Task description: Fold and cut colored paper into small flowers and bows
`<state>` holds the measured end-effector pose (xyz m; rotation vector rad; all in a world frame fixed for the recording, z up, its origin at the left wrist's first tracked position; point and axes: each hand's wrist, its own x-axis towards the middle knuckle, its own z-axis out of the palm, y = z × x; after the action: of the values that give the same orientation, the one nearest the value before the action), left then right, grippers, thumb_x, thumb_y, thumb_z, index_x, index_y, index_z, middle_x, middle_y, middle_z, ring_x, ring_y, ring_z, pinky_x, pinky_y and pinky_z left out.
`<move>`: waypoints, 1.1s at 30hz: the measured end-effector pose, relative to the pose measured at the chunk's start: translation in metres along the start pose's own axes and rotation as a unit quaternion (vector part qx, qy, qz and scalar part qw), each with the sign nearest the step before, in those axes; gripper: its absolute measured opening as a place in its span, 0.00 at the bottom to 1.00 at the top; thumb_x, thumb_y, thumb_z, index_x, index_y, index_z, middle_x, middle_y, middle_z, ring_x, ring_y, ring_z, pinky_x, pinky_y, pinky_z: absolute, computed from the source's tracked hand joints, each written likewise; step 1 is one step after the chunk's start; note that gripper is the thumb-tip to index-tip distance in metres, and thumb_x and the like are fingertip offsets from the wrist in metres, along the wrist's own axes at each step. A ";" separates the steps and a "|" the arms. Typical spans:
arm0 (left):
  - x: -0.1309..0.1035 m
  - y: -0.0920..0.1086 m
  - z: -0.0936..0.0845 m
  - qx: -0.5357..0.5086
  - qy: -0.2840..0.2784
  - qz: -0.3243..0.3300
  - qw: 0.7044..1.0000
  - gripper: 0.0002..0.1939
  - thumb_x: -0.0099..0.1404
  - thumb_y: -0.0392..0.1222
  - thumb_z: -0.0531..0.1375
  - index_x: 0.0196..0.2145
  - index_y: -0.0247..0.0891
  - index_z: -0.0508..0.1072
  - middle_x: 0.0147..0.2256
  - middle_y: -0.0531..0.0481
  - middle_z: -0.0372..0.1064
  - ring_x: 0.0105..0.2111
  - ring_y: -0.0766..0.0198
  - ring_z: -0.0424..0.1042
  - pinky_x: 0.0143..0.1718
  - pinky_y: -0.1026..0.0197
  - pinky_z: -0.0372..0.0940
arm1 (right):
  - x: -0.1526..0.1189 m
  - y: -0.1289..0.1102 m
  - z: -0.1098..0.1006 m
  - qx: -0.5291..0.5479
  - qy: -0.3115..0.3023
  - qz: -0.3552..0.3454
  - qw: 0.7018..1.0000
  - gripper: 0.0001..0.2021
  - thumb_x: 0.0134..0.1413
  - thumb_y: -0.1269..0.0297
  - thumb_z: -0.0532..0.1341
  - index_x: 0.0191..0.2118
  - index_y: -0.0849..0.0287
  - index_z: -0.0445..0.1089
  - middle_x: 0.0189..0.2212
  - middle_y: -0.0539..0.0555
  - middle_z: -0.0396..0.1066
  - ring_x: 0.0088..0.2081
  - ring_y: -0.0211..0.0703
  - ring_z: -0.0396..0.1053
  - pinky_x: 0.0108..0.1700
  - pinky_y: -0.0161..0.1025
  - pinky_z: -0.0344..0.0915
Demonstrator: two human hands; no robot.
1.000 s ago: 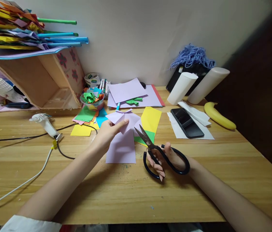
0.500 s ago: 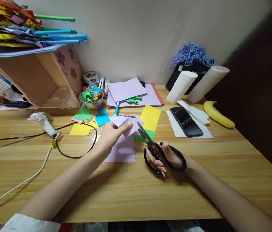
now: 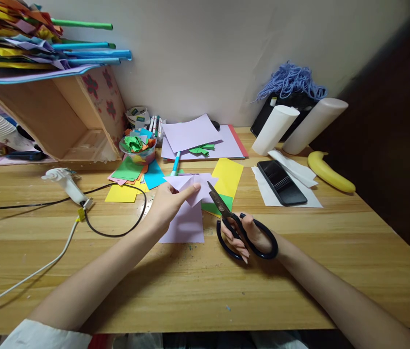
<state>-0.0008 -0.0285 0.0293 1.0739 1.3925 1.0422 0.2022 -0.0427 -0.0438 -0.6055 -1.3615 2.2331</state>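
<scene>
Your wooden table (image 3: 175, 295) spans the view, with an open box (image 3: 54, 114) at its back left, flowers on its side, and a bundle of coloured paper (image 3: 19, 41) on top. Straight ahead, at the back, lie large lilac sheets (image 3: 192, 133). Off to your right a banana (image 3: 330, 173) rests beyond a dark phone (image 3: 282, 183). Nearer the middle, your right hand (image 3: 259, 238) holds the black-handled scissors (image 3: 221, 207), thumb in one loop and fingers in the other, the blades slightly parted and pointing up and to the left. Your left hand (image 3: 164, 206) reaches in from the other side, its thumb laid flat over the folded lilac paper (image 3: 206, 188) and its fingers mostly hidden behind it, so the piece is pinched between them. That paper sits at the tip of your left hand, between your two hands and farther from you than your right one; the scissor tips overlap its right part in the view, and you cannot tell whether they touch it. Below it a flat lilac sheet (image 3: 186, 228) lies on the table, partly covered, and just behind it lies a slim blue-and-white stick (image 3: 176, 164).
</scene>
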 end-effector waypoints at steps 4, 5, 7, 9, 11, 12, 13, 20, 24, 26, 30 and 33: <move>-0.001 0.000 0.000 0.006 0.009 -0.003 1.000 0.15 0.48 0.50 0.65 0.25 0.33 0.73 0.24 0.51 0.70 0.22 0.69 0.64 0.23 0.67 0.55 | 0.001 -0.004 0.003 -0.010 0.005 -0.001 1.000 0.31 0.36 0.31 0.52 0.25 0.61 0.59 0.13 0.42 0.55 0.10 0.28 0.53 0.10 0.28 0.58; -0.001 0.000 0.000 0.005 0.011 -0.002 1.000 0.15 0.48 0.50 0.65 0.26 0.33 0.73 0.24 0.50 0.70 0.22 0.69 0.64 0.22 0.67 0.55 | 0.001 -0.006 0.005 -0.013 0.010 0.000 1.000 0.31 0.36 0.31 0.53 0.24 0.61 0.58 0.13 0.42 0.54 0.10 0.27 0.53 0.10 0.28 0.57; -0.001 -0.001 0.000 0.001 0.010 -0.001 1.000 0.15 0.48 0.49 0.64 0.27 0.33 0.74 0.25 0.50 0.70 0.22 0.69 0.64 0.22 0.67 0.54 | 0.001 -0.010 0.008 -0.020 0.020 0.004 1.000 0.30 0.36 0.32 0.54 0.24 0.61 0.58 0.13 0.41 0.54 0.09 0.27 0.52 0.09 0.27 0.56; 0.000 -0.001 0.000 -0.009 0.007 -0.001 1.000 0.15 0.48 0.49 0.64 0.28 0.33 0.74 0.26 0.49 0.71 0.23 0.68 0.64 0.23 0.67 0.55 | 0.000 -0.012 0.009 -0.028 0.031 0.007 0.999 0.30 0.35 0.32 0.54 0.23 0.61 0.58 0.13 0.41 0.53 0.09 0.27 0.51 0.08 0.27 0.54; 0.001 -0.003 0.000 -0.024 -0.002 -0.003 1.000 0.15 0.48 0.49 0.64 0.28 0.33 0.74 0.27 0.49 0.71 0.24 0.68 0.65 0.25 0.67 0.57 | 0.000 -0.012 0.010 -0.043 0.034 0.011 0.998 0.31 0.34 0.30 0.53 0.23 0.61 0.58 0.12 0.41 0.53 0.09 0.27 0.51 0.09 0.27 0.54; 0.001 -0.003 0.000 -0.031 -0.004 -0.005 0.999 0.15 0.48 0.49 0.64 0.29 0.33 0.74 0.28 0.49 0.71 0.25 0.68 0.65 0.25 0.66 0.57 | -0.001 -0.011 0.010 -0.052 0.033 0.011 0.998 0.32 0.33 0.30 0.52 0.24 0.61 0.58 0.13 0.41 0.53 0.09 0.27 0.51 0.09 0.28 0.55; 0.001 -0.003 0.000 -0.036 -0.005 -0.007 0.999 0.15 0.48 0.48 0.64 0.29 0.34 0.74 0.28 0.49 0.71 0.24 0.68 0.65 0.25 0.66 0.57 | -0.001 -0.010 0.009 -0.058 0.032 0.009 0.998 0.33 0.33 0.29 0.51 0.24 0.61 0.58 0.13 0.42 0.53 0.10 0.27 0.51 0.10 0.28 0.55; -0.001 -0.001 0.003 -0.029 -0.003 -0.006 1.000 0.10 0.49 0.43 0.65 0.27 0.33 0.74 0.22 0.52 0.69 0.21 0.70 0.62 0.22 0.67 0.53 | -0.003 0.001 0.010 -0.040 0.021 0.005 0.999 0.35 0.30 0.27 0.47 0.27 0.60 0.58 0.16 0.42 0.54 0.13 0.28 0.53 0.15 0.31 0.60; -0.003 -0.001 0.004 -0.033 -0.012 0.001 0.999 0.09 0.49 0.43 0.64 0.25 0.33 0.73 0.19 0.53 0.67 0.19 0.71 0.60 0.22 0.67 0.53 | -0.002 -0.001 0.012 -0.046 0.029 0.005 0.999 0.34 0.32 0.28 0.49 0.27 0.60 0.58 0.15 0.43 0.55 0.13 0.29 0.54 0.14 0.31 0.60; -0.004 -0.001 0.004 -0.034 -0.014 0.002 0.999 0.09 0.49 0.43 0.64 0.25 0.33 0.73 0.19 0.54 0.67 0.19 0.71 0.60 0.22 0.67 0.53 | -0.001 -0.003 0.013 -0.050 0.034 0.005 0.998 0.34 0.32 0.28 0.50 0.26 0.60 0.58 0.15 0.42 0.54 0.12 0.28 0.54 0.14 0.30 0.60; -0.004 -0.001 0.004 -0.027 -0.008 0.001 1.000 0.09 0.49 0.43 0.64 0.25 0.33 0.73 0.20 0.53 0.67 0.19 0.71 0.61 0.22 0.67 0.53 | 0.000 -0.006 0.016 -0.056 0.053 0.012 0.997 0.33 0.31 0.28 0.52 0.24 0.60 0.57 0.13 0.42 0.53 0.11 0.28 0.53 0.12 0.29 0.58; -0.003 -0.001 0.003 -0.025 -0.008 0.007 1.000 0.10 0.49 0.43 0.64 0.27 0.34 0.74 0.22 0.52 0.69 0.21 0.71 0.62 0.22 0.67 0.54 | 0.001 -0.010 0.021 -0.058 0.075 0.022 0.995 0.33 0.30 0.29 0.54 0.23 0.60 0.57 0.12 0.42 0.53 0.10 0.28 0.53 0.10 0.28 0.56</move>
<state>0.0026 -0.0316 0.0283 1.0536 1.3419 1.0708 0.1913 -0.0527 -0.0262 -0.8332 -1.4192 2.1055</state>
